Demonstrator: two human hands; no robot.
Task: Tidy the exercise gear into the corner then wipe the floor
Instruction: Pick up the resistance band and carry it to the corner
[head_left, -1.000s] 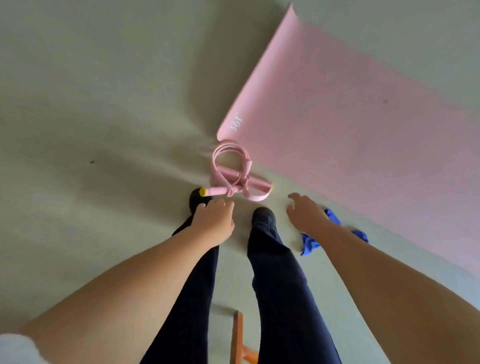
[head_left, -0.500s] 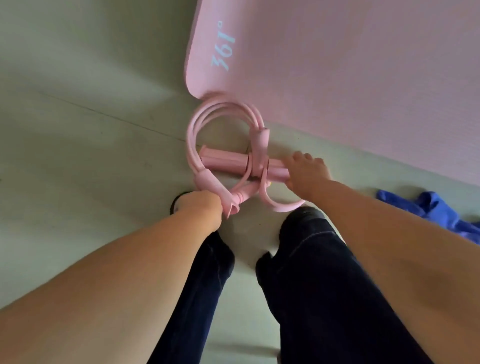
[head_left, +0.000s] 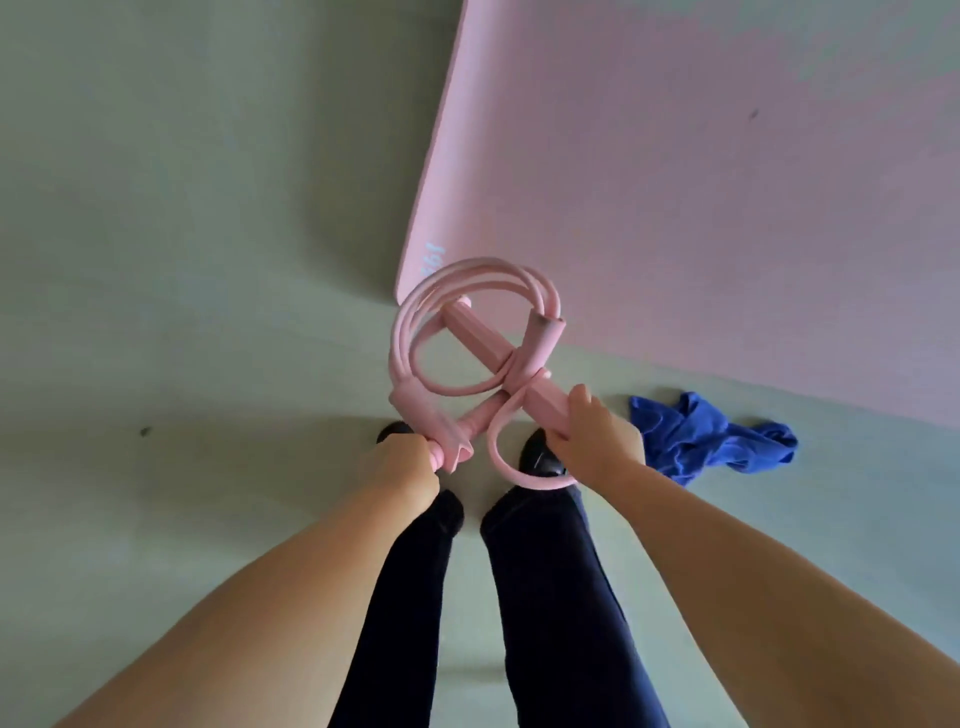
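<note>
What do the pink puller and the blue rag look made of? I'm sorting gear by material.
Pink puller: looks like matte rubber or latex tubing that bends into smooth loops, with foam-like padded bars; uncertain. Blue rag: soft cloth, possibly microfibre, judging by its crumpled folds and dull surface.

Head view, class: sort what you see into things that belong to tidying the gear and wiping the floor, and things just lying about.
Belongs to the job:
pink resistance band, held by left hand and right hand
pink mat
blue cloth
floor

Just lying about:
small dark speck on the floor
</note>
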